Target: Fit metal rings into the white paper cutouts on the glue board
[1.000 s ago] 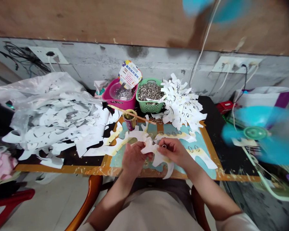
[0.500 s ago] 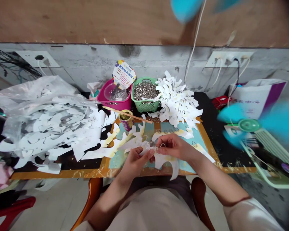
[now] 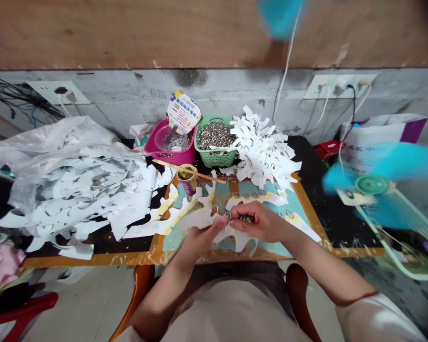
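My left hand point(image 3: 199, 242) is closed on a white cut-out piece point(image 3: 237, 240) with a jagged, curved edge, its thumb on top. Between the tips of my right hand point(image 3: 264, 221) is a small metal ring point(image 3: 228, 215), right by the left thumb. More rings point(image 3: 248, 218) show under the curled right fingers. Beyond the hands, another white strip point(image 3: 258, 199) with yellowish glue carries several rings along its edge. To the left lie glue-smeared cut-outs point(image 3: 180, 211), near an open can point(image 3: 188, 179) with a wooden stick point(image 3: 192, 171) across its top.
A green basket point(image 3: 217, 157) of metal rings stands beside a pink basket point(image 3: 171, 156). White pieces with rings point(image 3: 266, 147) are heaped at right; a plastic bag point(image 3: 74, 137) of cut-outs spreads at left. Blue fan blades point(image 3: 373, 184) blur at right. Brown tape edges the table point(image 3: 103, 259).
The held white piece has dropped lower and flatter towards the table. My right fingertips have shifted slightly left, with a ring now by the left thumb.
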`<action>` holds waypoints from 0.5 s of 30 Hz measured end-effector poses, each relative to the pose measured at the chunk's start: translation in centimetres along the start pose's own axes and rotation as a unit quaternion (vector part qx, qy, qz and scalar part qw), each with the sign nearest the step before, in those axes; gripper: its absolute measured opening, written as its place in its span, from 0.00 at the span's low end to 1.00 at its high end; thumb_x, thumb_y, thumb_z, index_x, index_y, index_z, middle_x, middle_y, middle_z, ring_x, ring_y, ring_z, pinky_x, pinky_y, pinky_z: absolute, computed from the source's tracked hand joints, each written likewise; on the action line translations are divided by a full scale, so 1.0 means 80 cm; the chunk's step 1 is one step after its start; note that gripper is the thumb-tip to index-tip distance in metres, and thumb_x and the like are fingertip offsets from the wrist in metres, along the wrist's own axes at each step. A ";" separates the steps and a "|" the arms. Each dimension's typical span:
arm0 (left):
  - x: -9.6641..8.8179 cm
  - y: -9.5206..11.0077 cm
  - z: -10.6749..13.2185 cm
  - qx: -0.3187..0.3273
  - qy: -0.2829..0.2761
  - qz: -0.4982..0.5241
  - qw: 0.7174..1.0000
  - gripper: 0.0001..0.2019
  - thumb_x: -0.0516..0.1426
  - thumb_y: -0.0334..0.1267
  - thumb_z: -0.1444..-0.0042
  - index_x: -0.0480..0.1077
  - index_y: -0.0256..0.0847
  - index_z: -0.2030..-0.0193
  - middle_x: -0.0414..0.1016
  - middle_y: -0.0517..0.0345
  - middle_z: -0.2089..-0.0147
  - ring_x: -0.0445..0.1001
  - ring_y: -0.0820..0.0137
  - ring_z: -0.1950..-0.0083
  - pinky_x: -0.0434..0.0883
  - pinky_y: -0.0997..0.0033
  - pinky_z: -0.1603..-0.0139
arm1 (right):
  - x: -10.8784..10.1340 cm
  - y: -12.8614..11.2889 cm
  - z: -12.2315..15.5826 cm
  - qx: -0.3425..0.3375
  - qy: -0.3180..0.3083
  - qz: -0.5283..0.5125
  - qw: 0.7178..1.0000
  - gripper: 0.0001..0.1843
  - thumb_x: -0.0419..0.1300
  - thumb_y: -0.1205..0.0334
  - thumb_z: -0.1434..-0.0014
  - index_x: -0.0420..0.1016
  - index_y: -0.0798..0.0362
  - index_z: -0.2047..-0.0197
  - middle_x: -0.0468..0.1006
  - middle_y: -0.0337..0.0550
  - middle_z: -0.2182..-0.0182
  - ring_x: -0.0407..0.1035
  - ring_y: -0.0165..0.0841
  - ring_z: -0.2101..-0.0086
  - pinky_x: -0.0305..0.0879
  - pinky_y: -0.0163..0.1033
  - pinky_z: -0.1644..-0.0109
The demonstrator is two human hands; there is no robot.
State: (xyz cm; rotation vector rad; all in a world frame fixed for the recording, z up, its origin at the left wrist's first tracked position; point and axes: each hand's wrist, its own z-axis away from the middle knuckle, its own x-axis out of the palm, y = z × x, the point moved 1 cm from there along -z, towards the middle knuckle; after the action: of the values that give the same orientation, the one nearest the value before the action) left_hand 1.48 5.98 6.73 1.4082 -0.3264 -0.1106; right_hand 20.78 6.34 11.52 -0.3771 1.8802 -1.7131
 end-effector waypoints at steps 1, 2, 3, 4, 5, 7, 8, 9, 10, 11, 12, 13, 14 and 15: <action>0.002 0.004 0.002 0.002 0.000 0.011 1.000 0.14 0.66 0.50 0.51 0.71 0.42 0.72 0.71 0.58 0.70 0.69 0.69 0.68 0.69 0.72 0.66 | 0.002 -0.004 0.002 -0.003 -0.005 -0.008 1.000 0.19 0.58 0.50 0.36 0.64 0.54 0.73 0.57 0.32 0.78 0.48 0.24 0.76 0.44 0.33 0.75; 0.006 0.008 0.004 0.005 -0.005 0.025 1.000 0.16 0.65 0.50 0.50 0.69 0.42 0.74 0.68 0.59 0.73 0.66 0.70 0.71 0.67 0.73 0.69 | 0.005 -0.006 0.005 -0.007 -0.009 -0.021 1.000 0.19 0.58 0.50 0.36 0.64 0.53 0.73 0.56 0.32 0.78 0.48 0.24 0.77 0.44 0.33 0.75; 0.010 0.011 0.008 0.006 -0.010 0.045 0.999 0.17 0.65 0.52 0.50 0.68 0.42 0.76 0.65 0.60 0.75 0.64 0.72 0.73 0.66 0.73 0.71 | 0.008 -0.008 0.007 -0.012 -0.011 -0.041 0.999 0.20 0.59 0.49 0.37 0.64 0.53 0.73 0.56 0.32 0.78 0.48 0.25 0.76 0.45 0.33 0.74; 0.014 0.014 0.013 0.003 -0.013 0.071 0.997 0.18 0.65 0.53 0.51 0.68 0.42 0.76 0.63 0.61 0.76 0.61 0.73 0.74 0.65 0.73 0.73 | 0.013 -0.007 0.010 -0.016 -0.009 -0.068 0.998 0.20 0.60 0.48 0.37 0.64 0.53 0.73 0.57 0.32 0.78 0.48 0.25 0.76 0.45 0.33 0.74; 0.019 0.014 0.018 -0.003 -0.010 0.098 0.995 0.19 0.65 0.55 0.52 0.68 0.42 0.76 0.63 0.61 0.76 0.60 0.73 0.75 0.64 0.73 0.75 | 0.018 -0.004 0.012 -0.019 -0.003 -0.099 0.995 0.20 0.60 0.47 0.38 0.65 0.53 0.73 0.57 0.33 0.77 0.49 0.25 0.76 0.46 0.33 0.73; 0.028 0.013 0.028 -0.018 0.017 0.149 0.989 0.20 0.65 0.55 0.54 0.67 0.41 0.75 0.62 0.63 0.76 0.59 0.75 0.76 0.64 0.74 0.77 | 0.029 0.010 0.014 -0.027 0.016 -0.168 0.985 0.21 0.62 0.46 0.39 0.66 0.53 0.73 0.59 0.34 0.77 0.51 0.26 0.75 0.48 0.34 0.72; 0.032 0.010 0.031 -0.028 0.031 0.172 0.984 0.20 0.66 0.54 0.54 0.66 0.41 0.75 0.62 0.63 0.76 0.59 0.75 0.77 0.63 0.75 0.77 | 0.034 0.020 0.014 -0.034 0.026 -0.199 0.979 0.21 0.63 0.46 0.40 0.66 0.54 0.73 0.61 0.35 0.77 0.52 0.26 0.75 0.49 0.34 0.72; 0.035 0.007 0.032 -0.041 0.041 0.189 0.980 0.19 0.67 0.53 0.55 0.66 0.41 0.75 0.61 0.64 0.77 0.58 0.76 0.77 0.63 0.76 0.78 | 0.039 0.031 0.014 -0.041 0.032 -0.226 0.973 0.22 0.63 0.45 0.41 0.67 0.54 0.74 0.62 0.35 0.77 0.54 0.26 0.75 0.50 0.34 0.72; 0.037 0.003 0.031 -0.052 0.048 0.195 0.978 0.19 0.67 0.52 0.55 0.65 0.41 0.75 0.61 0.64 0.77 0.58 0.76 0.78 0.62 0.76 0.79 | 0.043 0.041 0.012 -0.041 0.041 -0.247 0.967 0.22 0.64 0.45 0.42 0.67 0.54 0.74 0.63 0.36 0.77 0.55 0.26 0.76 0.51 0.34 0.72; 0.037 -0.002 0.028 -0.062 0.054 0.196 0.977 0.19 0.67 0.52 0.55 0.66 0.42 0.75 0.62 0.64 0.78 0.58 0.76 0.79 0.61 0.75 0.80 | 0.046 0.050 0.011 -0.034 0.049 -0.263 0.963 0.22 0.64 0.44 0.42 0.67 0.53 0.74 0.64 0.36 0.77 0.56 0.26 0.76 0.52 0.34 0.72; 0.035 -0.008 0.023 -0.069 0.059 0.194 0.977 0.19 0.66 0.53 0.55 0.66 0.42 0.75 0.63 0.63 0.78 0.58 0.75 0.79 0.61 0.75 0.81 | 0.047 0.058 0.010 -0.021 0.060 -0.270 0.961 0.22 0.64 0.44 0.42 0.67 0.53 0.74 0.65 0.36 0.77 0.57 0.26 0.76 0.52 0.34 0.72; 0.033 -0.014 0.018 -0.070 0.058 0.192 0.977 0.19 0.66 0.56 0.55 0.68 0.43 0.73 0.65 0.62 0.78 0.60 0.74 0.79 0.61 0.74 0.82 | 0.047 0.062 0.008 -0.003 0.073 -0.266 0.961 0.22 0.64 0.44 0.42 0.67 0.53 0.74 0.65 0.36 0.77 0.57 0.26 0.77 0.52 0.34 0.73; 0.029 -0.019 0.013 -0.062 0.055 0.190 0.978 0.20 0.65 0.59 0.55 0.70 0.43 0.72 0.68 0.60 0.77 0.62 0.72 0.79 0.62 0.73 0.82 | 0.046 0.064 0.007 0.016 0.087 -0.252 0.964 0.22 0.64 0.44 0.41 0.68 0.53 0.73 0.65 0.36 0.78 0.57 0.26 0.78 0.52 0.34 0.73; 0.024 -0.025 0.008 -0.049 0.045 0.187 0.980 0.22 0.64 0.61 0.56 0.71 0.43 0.71 0.71 0.59 0.77 0.65 0.70 0.79 0.64 0.71 0.82 | 0.044 0.064 0.006 0.033 0.099 -0.228 0.968 0.22 0.63 0.44 0.41 0.68 0.54 0.73 0.65 0.35 0.78 0.56 0.25 0.78 0.51 0.33 0.74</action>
State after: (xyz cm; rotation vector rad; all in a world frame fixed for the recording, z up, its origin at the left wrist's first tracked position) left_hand 3.35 4.56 5.17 1.2286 -0.4988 0.2423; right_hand 19.10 4.71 5.78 -0.6776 1.9763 -2.1783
